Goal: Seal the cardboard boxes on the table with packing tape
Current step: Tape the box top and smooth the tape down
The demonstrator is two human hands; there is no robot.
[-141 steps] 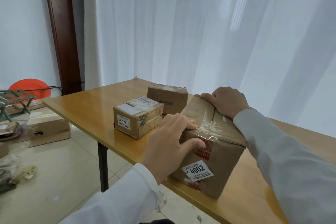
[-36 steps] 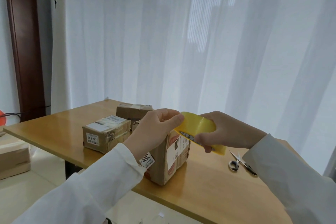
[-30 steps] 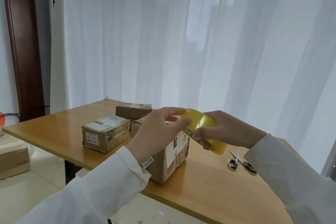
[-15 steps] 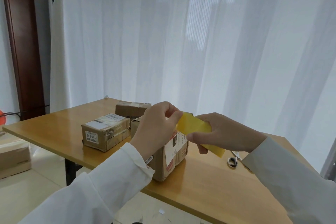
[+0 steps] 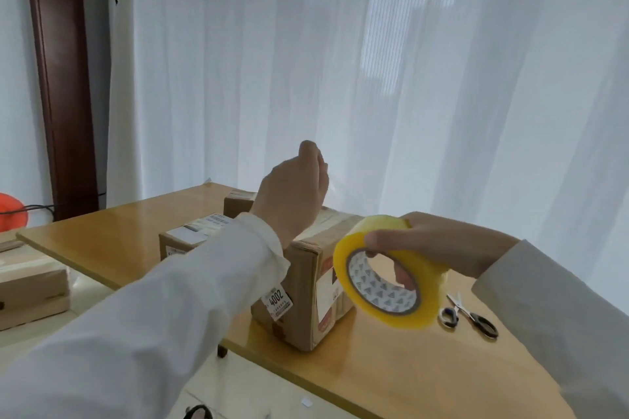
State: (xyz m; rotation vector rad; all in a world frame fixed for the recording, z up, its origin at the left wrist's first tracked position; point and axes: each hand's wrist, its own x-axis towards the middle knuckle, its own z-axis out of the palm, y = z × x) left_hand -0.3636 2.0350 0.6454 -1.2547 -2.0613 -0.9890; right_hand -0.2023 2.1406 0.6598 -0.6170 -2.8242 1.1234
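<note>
Table [image 5: 391,360]: left hand [image 5: 292,194] risen (tape [image 5: 388,274] lowered).

Wooden table [image 5: 391,360] carries three cardboard boxes [image 5: 308,286], [image 5: 190,236], [image 5: 238,206]; scissors [image 5: 468,316] lie near right edge.

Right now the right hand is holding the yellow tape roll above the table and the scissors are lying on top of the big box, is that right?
Not quite. The head view shows the scissors lying on the table, to the right of the big box, not on top of it. The rest holds: the right hand holds the yellow tape roll above the table.
</note>
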